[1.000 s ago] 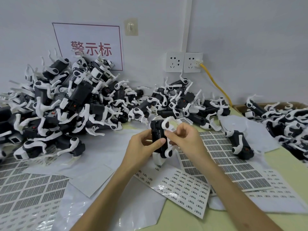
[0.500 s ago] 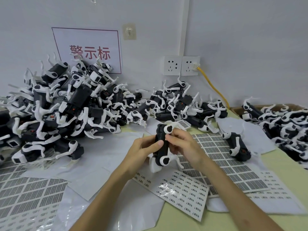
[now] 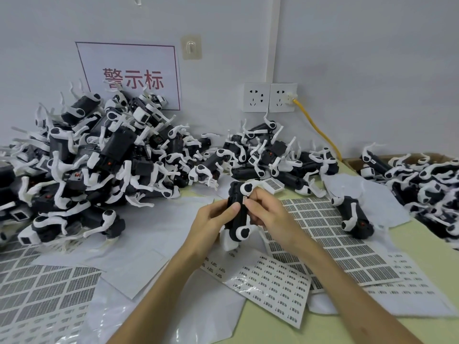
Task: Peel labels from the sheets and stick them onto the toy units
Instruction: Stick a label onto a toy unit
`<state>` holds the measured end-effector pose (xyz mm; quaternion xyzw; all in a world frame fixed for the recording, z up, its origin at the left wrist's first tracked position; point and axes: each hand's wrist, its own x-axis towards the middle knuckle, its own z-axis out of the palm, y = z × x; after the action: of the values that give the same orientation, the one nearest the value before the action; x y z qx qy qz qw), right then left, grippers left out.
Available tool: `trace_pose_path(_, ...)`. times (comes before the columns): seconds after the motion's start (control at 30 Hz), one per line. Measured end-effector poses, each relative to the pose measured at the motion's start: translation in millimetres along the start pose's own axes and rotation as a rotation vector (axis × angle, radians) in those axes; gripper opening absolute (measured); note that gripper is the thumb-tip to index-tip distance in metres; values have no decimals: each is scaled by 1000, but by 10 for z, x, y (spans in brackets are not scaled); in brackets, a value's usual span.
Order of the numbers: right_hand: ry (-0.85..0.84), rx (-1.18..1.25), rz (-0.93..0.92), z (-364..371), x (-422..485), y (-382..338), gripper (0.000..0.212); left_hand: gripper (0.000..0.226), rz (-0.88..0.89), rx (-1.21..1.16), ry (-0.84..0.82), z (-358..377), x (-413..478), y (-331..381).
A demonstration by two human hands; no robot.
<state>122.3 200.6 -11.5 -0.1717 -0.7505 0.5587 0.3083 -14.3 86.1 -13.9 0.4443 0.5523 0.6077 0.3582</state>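
Note:
A black and white toy unit (image 3: 239,214) stands upright above the table's middle. My left hand (image 3: 215,220) grips its black body from the left, thumb across the front. My right hand (image 3: 267,211) pinches a small white label (image 3: 244,200) against the unit's upper right side. Under my hands lie a sheet of small barcode labels (image 3: 273,291) and a sheet of larger grey labels (image 3: 330,247). More label sheets (image 3: 42,294) lie at the near left.
A big pile of toy units (image 3: 99,165) fills the back left, a smaller pile (image 3: 278,155) sits under the wall sockets, and another heap (image 3: 427,184) lies in a box at right. One loose unit (image 3: 352,219) rests on the grey sheet. A yellow cable (image 3: 320,130) hangs from the socket.
The unit has turned from side-on to more upright in my left hand. My right hand's fingers have shifted onto its upper right side with the label. The view moved slightly closer.

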Motion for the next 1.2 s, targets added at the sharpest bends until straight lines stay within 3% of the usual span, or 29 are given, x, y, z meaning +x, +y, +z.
trace_pose_path(0.1,24,-62,19,21,28,26,27,37,-109,-144,68,10,29,14)
trace_pose_path(0.27,328,-97,37,-71,73,16,9,51,-254,-303,63,-97,83,16)
trace_pose_path(0.37,83,-32,15,-275,42,-75,40,46,-287,-326,-102,-137,104,-26)
trace_pose_path(0.43,-77,-107,18,-331,5,-115,41,48,-329,-287,-138,-95,135,-49)
trace_pose_path(0.53,-118,-149,123,-366,-5,-89,41,57,-445,-335,-93,-51,199,-106)
trace_pose_path(0.67,-173,-122,167,-425,-33,-92,35,61,-525,-672,-288,-80,195,-46)
trace_pose_path(0.77,-175,19,151,-528,-40,-100,17,59,-508,-467,-14,-169,162,-116)
trace_pose_path(0.83,-90,198,144,-610,-30,-144,13,50,-439,-395,59,-182,147,-112)
trace_pose_path(0.9,94,575,76,-720,-13,-183,20,50,-408,-388,67,-185,171,-99)
trace_pose_path(1.0,310,1206,-177,-967,-40,-194,35,53,-378,-389,77,-161,159,-40)
trace_pose_path(1.07,352,1222,-240,-1089,-59,-170,46,53,-362,-371,83,-129,146,-11)
trace_pose_path(1.2,421,1034,-61,-1036,-10,-88,37,52,-365,-348,79,-108,153,-28)
